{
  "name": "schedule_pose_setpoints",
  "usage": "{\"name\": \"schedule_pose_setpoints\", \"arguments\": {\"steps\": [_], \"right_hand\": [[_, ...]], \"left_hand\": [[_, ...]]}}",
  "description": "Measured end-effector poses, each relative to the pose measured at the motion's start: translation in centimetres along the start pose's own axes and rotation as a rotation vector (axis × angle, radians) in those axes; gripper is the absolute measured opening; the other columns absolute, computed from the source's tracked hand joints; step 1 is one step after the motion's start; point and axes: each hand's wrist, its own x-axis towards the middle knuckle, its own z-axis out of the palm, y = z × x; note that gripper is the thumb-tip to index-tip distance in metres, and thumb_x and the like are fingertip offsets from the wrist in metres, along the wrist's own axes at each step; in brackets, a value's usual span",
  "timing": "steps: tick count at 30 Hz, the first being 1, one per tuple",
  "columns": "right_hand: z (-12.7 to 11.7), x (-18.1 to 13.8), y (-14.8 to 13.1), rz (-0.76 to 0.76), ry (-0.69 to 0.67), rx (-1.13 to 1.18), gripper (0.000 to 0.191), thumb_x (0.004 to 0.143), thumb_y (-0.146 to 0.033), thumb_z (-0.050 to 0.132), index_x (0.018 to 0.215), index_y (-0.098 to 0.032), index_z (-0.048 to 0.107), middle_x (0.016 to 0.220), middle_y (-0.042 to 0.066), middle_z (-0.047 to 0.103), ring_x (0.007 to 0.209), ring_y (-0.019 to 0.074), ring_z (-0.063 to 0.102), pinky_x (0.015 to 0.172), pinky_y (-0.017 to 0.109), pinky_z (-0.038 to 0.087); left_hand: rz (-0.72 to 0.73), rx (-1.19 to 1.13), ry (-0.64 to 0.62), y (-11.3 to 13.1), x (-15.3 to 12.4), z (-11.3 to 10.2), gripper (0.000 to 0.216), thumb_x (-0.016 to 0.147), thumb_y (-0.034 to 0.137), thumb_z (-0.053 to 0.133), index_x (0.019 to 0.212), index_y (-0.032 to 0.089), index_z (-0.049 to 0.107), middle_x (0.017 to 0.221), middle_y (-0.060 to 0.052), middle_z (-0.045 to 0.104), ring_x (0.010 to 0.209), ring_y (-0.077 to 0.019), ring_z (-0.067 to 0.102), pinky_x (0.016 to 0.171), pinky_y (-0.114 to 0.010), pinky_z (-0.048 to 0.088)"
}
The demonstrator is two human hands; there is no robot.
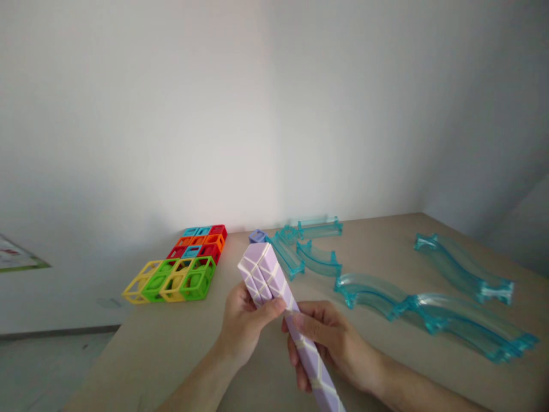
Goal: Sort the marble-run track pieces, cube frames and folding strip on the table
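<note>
Both my hands hold a bundle of long lilac bars (pixel 274 277) with white diagonal lines, tilted up and away from me above the table's near edge. My left hand (pixel 244 326) grips the upper part, thumb pressed across the front. My right hand (pixel 330 337) wraps its fingers round the lower part, whose end runs out of the bottom of the picture. How many bars make up the bundle I cannot tell.
On the beige table (pixel 171 349) lie coloured open-frame cubes (pixel 184 263) in rows at the left, several clear blue curved track pieces (pixel 386 292) at the right, and a small lilac block (pixel 257 235) near the white wall. A floor strip lies at the left.
</note>
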Motion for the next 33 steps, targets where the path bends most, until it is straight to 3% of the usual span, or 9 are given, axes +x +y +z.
{"name": "schedule_pose_setpoints", "arguments": {"steps": [4, 10, 14, 20, 24, 28, 33], "right_hand": [[0.8, -0.4, -0.3, -0.006, 0.008, -0.058, 0.042, 0.082, -0.055, 0.061, 0.077, -0.013, 0.054, 0.061, 0.005, 0.064, 0.044, 0.0144, 0.061, 0.040, 0.021, 0.045], [0.9, -0.4, -0.2, -0.177, 0.054, -0.365, 0.033, 0.082, -0.044, 0.067, 0.080, -0.014, 0.056, 0.068, 0.003, 0.064, 0.059, 0.0129, 0.060, 0.057, 0.023, 0.046], [0.4, -0.4, -0.1, -0.145, 0.139, -0.478, 0.028, 0.085, -0.042, 0.063, 0.081, -0.016, 0.054, 0.068, 0.001, 0.062, 0.057, 0.0129, 0.060, 0.052, 0.022, 0.044], [0.1, -0.2, -0.6, -0.076, 0.161, -0.547, 0.037, 0.080, -0.052, 0.064, 0.076, -0.017, 0.053, 0.059, -0.002, 0.058, 0.046, 0.0103, 0.052, 0.042, 0.020, 0.036], [0.0, 0.0, -0.6, -0.068, 0.190, -0.568, 0.045, 0.084, -0.060, 0.054, 0.075, -0.016, 0.055, 0.053, -0.004, 0.050, 0.042, 0.0086, 0.047, 0.039, 0.018, 0.033], [-0.2, 0.1, -0.2, 0.022, 0.163, -0.541, 0.047, 0.085, -0.061, 0.050, 0.073, -0.016, 0.055, 0.044, -0.006, 0.045, 0.033, 0.0068, 0.040, 0.032, 0.016, 0.030], [-0.2, 0.0, 0.1, 0.077, 0.117, -0.283, 0.047, 0.078, -0.060, 0.057, 0.067, -0.014, 0.058, 0.039, -0.003, 0.050, 0.029, 0.0088, 0.044, 0.029, 0.017, 0.033]], "left_hand": [[-0.015, -0.027, 0.001, 0.1, -0.2, 0.2, 0.020, 0.070, 0.025, 0.079, 0.083, 0.015, 0.068, 0.072, -0.001, 0.068, 0.063, -0.0119, 0.059, 0.057, -0.023, 0.045], [-0.068, 0.051, 0.110, -0.4, -0.2, 0.6, 0.023, 0.072, 0.030, 0.077, 0.085, 0.013, 0.068, 0.072, -0.002, 0.067, 0.060, -0.0118, 0.058, 0.058, -0.025, 0.047], [-0.122, 0.016, 0.118, 0.2, 0.1, 1.1, 0.023, 0.071, 0.031, 0.078, 0.079, 0.013, 0.065, 0.067, 0.000, 0.064, 0.059, -0.0112, 0.056, 0.057, -0.023, 0.045], [-0.147, -0.001, 0.166, 0.9, 0.6, 0.9, 0.032, 0.072, 0.041, 0.075, 0.070, 0.014, 0.059, 0.060, 0.004, 0.052, 0.052, -0.0065, 0.045, 0.050, -0.018, 0.036], [-0.153, 0.160, 0.072, 0.8, 0.8, 0.4, 0.034, 0.081, 0.043, 0.066, 0.069, 0.014, 0.056, 0.060, 0.004, 0.049, 0.053, -0.0067, 0.042, 0.050, -0.018, 0.032], [-0.078, 0.224, 0.070, 1.0, 0.8, 0.7, 0.027, 0.084, 0.040, 0.062, 0.074, 0.016, 0.054, 0.060, 0.005, 0.047, 0.054, -0.0072, 0.039, 0.050, -0.019, 0.031], [0.022, 0.382, 0.028, 1.4, 0.6, 0.7, 0.023, 0.087, 0.040, 0.058, 0.085, 0.017, 0.056, 0.065, 0.004, 0.048, 0.057, -0.0088, 0.042, 0.052, -0.020, 0.033]]}}
